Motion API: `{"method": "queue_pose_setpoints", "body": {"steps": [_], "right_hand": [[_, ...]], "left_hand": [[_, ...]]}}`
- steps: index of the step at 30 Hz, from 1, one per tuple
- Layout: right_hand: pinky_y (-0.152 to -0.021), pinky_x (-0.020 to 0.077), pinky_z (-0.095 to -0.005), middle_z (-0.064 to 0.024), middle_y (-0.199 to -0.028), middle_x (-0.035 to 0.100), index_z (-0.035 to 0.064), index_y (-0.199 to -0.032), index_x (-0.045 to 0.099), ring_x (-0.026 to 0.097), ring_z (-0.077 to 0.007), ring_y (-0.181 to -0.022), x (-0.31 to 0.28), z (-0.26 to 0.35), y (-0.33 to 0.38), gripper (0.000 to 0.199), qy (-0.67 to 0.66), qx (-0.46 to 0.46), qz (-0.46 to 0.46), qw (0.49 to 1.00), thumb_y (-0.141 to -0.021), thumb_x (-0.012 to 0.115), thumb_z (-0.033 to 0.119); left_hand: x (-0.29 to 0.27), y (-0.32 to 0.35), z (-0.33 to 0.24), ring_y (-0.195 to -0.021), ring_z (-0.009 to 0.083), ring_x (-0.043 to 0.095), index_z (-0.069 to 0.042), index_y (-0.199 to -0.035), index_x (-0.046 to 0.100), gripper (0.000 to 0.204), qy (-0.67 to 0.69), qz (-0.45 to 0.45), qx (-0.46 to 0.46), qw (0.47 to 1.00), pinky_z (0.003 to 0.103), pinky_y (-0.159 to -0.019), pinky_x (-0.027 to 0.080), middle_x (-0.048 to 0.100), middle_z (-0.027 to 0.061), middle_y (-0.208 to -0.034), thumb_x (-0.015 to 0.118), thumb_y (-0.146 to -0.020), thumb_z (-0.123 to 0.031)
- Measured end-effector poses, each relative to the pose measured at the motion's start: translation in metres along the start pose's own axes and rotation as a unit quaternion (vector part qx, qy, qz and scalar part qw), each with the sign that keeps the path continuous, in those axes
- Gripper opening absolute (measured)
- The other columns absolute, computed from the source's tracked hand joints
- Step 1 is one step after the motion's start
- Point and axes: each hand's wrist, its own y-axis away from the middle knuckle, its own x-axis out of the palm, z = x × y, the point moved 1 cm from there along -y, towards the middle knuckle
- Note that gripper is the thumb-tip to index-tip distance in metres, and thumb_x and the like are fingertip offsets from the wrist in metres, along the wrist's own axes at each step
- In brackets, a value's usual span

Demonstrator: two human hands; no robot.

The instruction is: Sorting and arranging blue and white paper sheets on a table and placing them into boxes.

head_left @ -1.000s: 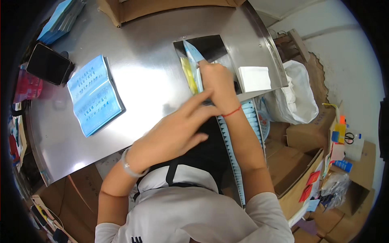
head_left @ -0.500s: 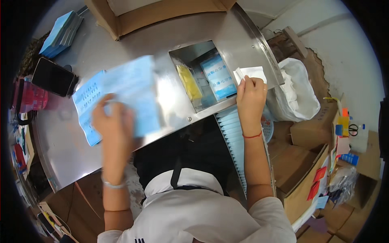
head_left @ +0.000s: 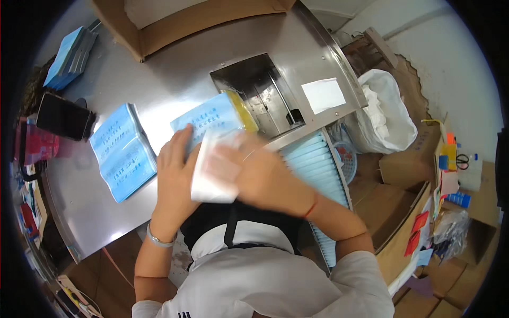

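My left hand point(head_left: 177, 172) is at the near edge of the metal table, its fingers closed over the lower left part of a blue printed packet point(head_left: 204, 114). Along that packet's right end lies a yellow packet point(head_left: 241, 108). My right hand point(head_left: 265, 172), smeared by motion, grips a folded white sheet point(head_left: 212, 183) and holds it against the left hand, over the packet's lower part. The right fingertips are blurred. To the left, a stack of blue printed packets point(head_left: 124, 153) lies on the table.
A recessed metal well point(head_left: 260, 90) sits in the tabletop, with white paper point(head_left: 323, 95) to its right. A phone point(head_left: 63, 116) and more blue packets point(head_left: 69, 55) are at left. A cardboard box point(head_left: 185, 24) stands behind; a white-lined bin point(head_left: 387, 116) is at right.
My left hand has let go of a blue packet at the left stack and moved right. My right hand has brought a white sheet leftward. The blue and yellow packets are out of the well.
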Motion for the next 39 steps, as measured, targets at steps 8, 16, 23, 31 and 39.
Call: {"method": "queue_pose_setpoints", "body": {"steps": [8, 16, 23, 31, 39], "right_hand": [[-0.112, 0.0296, -0.0607, -0.0108, -0.086, 0.068, 0.0018, -0.095, 0.070, 0.069, -0.0254, -0.079, 0.052, -0.026, -0.041, 0.022, 0.090, 0.065, 0.039, 0.993, -0.075, 0.060, 0.003], [-0.082, 0.0545, -0.0339, -0.0132, -0.096, 0.073, 0.0006, -0.091, 0.073, 0.070, -0.0257, -0.090, -0.019, -0.130, -0.064, 0.024, -0.125, 0.167, -0.295, 0.933, -0.080, 0.051, -0.004], [-0.094, 0.0480, -0.0444, -0.0313, -0.112, 0.062, -0.0084, -0.127, 0.051, 0.059, -0.0451, -0.107, -0.027, -0.288, -0.186, 0.057, -0.086, 0.303, -0.286, 0.905, -0.078, 0.067, 0.015], [-0.103, 0.0410, -0.0437, -0.0311, -0.131, 0.047, -0.0159, -0.131, 0.037, 0.050, -0.0422, -0.120, -0.011, -0.346, -0.232, 0.083, 0.076, 0.391, -0.316, 0.861, -0.071, 0.076, 0.028], [-0.100, 0.0457, -0.0408, -0.0235, -0.134, 0.048, -0.0053, -0.143, 0.025, 0.056, -0.0344, -0.116, -0.023, -0.382, -0.215, 0.102, -0.071, 0.215, -0.279, 0.933, -0.066, 0.085, 0.023]], "left_hand": [[0.013, 0.002, -0.007, -0.134, 0.0484, 0.035, -0.007, -0.111, 0.055, 0.054, -0.025, -0.163, -0.022, 0.986, 0.057, -0.106, 0.028, 0.036, 0.0258, -0.149, 0.081, -0.068, -0.022], [-0.020, -0.073, 0.005, -0.138, 0.0467, 0.032, -0.012, -0.114, 0.059, 0.047, 0.020, -0.114, 0.024, 0.993, 0.057, -0.110, 0.026, 0.030, 0.0235, -0.154, 0.079, -0.074, -0.027], [-0.009, -0.272, 0.125, -0.140, 0.0507, 0.019, 0.010, -0.150, 0.007, 0.110, 0.114, -0.341, -0.271, 0.893, 0.057, -0.114, 0.019, 0.013, 0.0390, -0.153, 0.074, -0.077, -0.038], [-0.014, -0.307, 0.130, -0.133, 0.0549, 0.023, 0.011, -0.148, 0.011, 0.101, 0.072, -0.400, -0.386, 0.828, 0.059, -0.113, 0.016, 0.016, 0.0376, -0.148, 0.071, -0.073, -0.021], [-0.008, -0.311, 0.145, -0.129, 0.0488, 0.033, 0.006, -0.142, 0.028, 0.093, -0.003, -0.417, -0.272, 0.867, 0.055, -0.109, 0.031, 0.023, 0.0356, -0.147, 0.078, -0.070, -0.024]]}}
